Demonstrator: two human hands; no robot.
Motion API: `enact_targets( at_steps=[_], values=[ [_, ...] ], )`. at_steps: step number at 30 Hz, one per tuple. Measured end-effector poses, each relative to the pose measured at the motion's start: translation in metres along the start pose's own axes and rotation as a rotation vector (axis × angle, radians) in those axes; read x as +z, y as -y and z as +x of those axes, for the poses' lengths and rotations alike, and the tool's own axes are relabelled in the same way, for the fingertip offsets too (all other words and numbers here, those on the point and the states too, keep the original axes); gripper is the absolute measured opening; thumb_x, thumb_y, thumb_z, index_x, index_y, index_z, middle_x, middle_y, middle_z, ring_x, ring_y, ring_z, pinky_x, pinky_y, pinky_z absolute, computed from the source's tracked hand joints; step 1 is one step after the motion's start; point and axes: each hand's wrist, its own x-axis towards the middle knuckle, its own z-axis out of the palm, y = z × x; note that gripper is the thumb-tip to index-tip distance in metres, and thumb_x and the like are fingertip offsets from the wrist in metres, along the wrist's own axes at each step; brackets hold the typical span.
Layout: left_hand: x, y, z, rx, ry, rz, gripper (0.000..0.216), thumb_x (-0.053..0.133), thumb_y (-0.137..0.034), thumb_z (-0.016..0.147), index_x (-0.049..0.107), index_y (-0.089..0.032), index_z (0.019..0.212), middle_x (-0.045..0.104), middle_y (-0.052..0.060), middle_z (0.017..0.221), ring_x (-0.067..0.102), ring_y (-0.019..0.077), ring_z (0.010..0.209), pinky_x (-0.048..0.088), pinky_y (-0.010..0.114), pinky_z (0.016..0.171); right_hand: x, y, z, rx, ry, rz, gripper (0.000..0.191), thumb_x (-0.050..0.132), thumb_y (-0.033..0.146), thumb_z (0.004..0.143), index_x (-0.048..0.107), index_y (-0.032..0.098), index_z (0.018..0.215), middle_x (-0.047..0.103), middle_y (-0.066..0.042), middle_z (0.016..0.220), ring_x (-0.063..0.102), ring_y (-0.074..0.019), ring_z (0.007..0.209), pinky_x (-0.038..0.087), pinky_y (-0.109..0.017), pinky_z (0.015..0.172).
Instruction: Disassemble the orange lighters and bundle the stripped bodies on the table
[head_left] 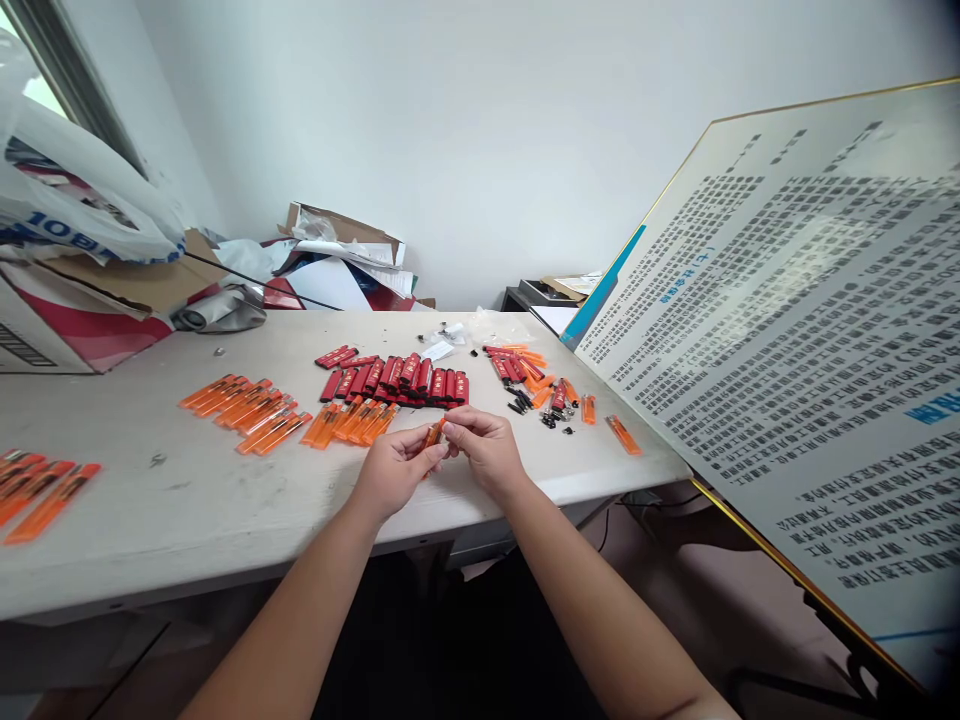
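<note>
The bare left forearm [300, 620] and right forearm [600, 620] narrow into the left hand [394, 470] and right hand [487, 450]; dark clothing [450, 650] shows near, between the arms.

a gold-framed printed notice board [780, 370]

We read blue "10B" on the white plastic bag [56, 228]; the dense printed columns on the board [787, 350] are too blurred to read.

Lighter almost swallowed up, folks!
The orange lighter [433, 436] disappears behind both hands' fingertips [448, 428], the black bits [519, 402] are too small to call, and the far-left lighters [37, 500] run off frame.
</note>
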Motion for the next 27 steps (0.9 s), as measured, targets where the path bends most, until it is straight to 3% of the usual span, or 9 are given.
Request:
enact_targets(
  at_steps=[18, 27],
  values=[
    [-0.0024, -0.0009, -0.0011, -0.109, 0.015, -0.051, 0.044, 0.073, -0.043, 0.073, 0.072, -0.018, 0.109, 0.072, 0.008, 0.084, 0.057, 0.0101, 0.057, 0.041, 0.020, 0.047, 0.0009, 0.0021, -0.0017, 0.046, -0.011, 0.027, 0.027, 0.082, 0.038, 0.062, 0.074, 0.018, 0.079, 0.064, 0.001, 0.062, 0.056, -0.0090, 0.050, 0.048, -0.023, 0.049],
    [0.0001, 0.0009, 0.0002, -0.102, -0.026, -0.047, 0.048, 0.074, -0.044, 0.072, 0.071, -0.017, 0.112, 0.072, 0.008, 0.084, 0.057, 0.0102, 0.058, 0.045, 0.021, 0.049, 0.0011, 0.0012, -0.0019, -0.011, -0.007, 0.014, 0.021, 0.080, 0.035, 0.065, 0.074, 0.018, 0.076, 0.065, 0.001, 0.067, 0.055, -0.0083, 0.050, 0.046, -0.023, 0.049]
  ],
)
